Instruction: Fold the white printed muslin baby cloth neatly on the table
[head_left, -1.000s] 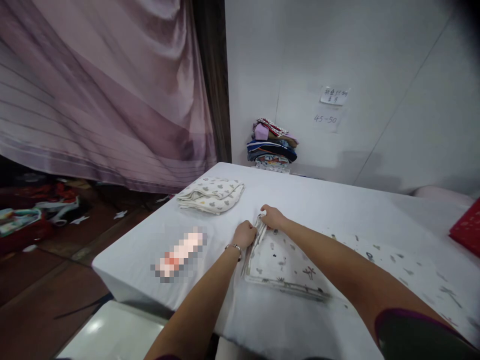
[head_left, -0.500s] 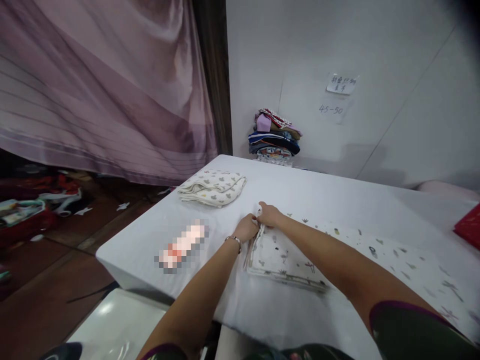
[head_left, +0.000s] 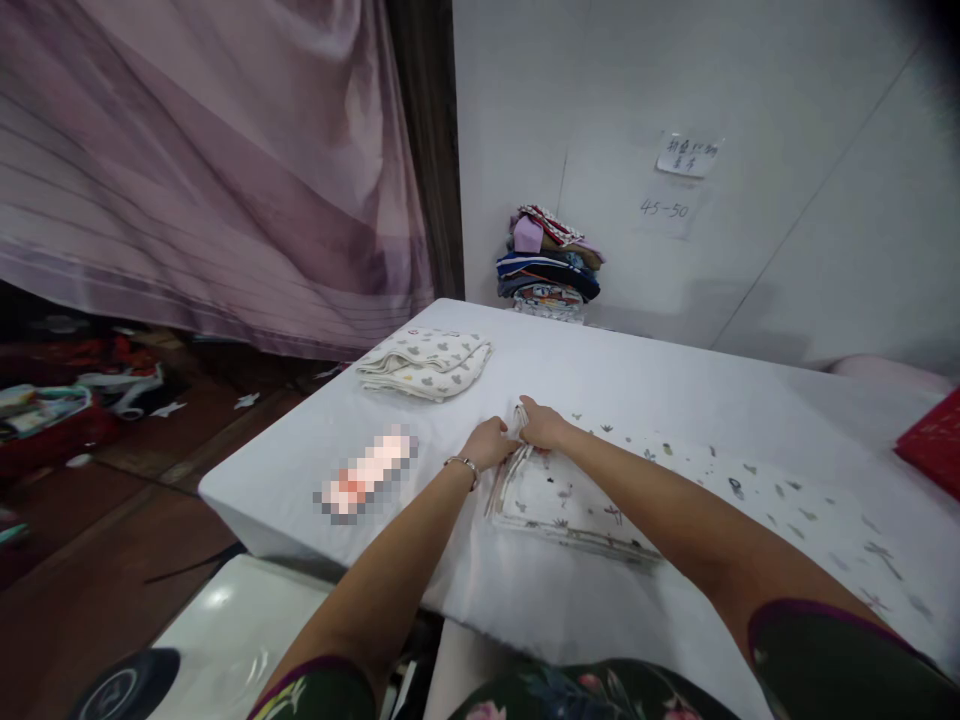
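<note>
A white cloth printed with small plants and animals lies folded in layers on the table, its far left corner lifted a little. My right hand pinches that raised corner between thumb and fingers. Close beside it, my left hand, with a bracelet on the wrist, has its fingers closed on the left edge of the same cloth; the fingertips are partly hidden in the folds. To the right, a longer spread of the printed fabric runs past my right forearm.
Another folded printed cloth sits at the table's far left. Nearer lies a pixelated item. A pile of folded textiles stands by the wall, and a red object at the right edge. A white stool is at lower left.
My left hand has shifted slightly left from the right hand, and the cloth's left edge is a bit more fanned out. The view has tilted slightly.
</note>
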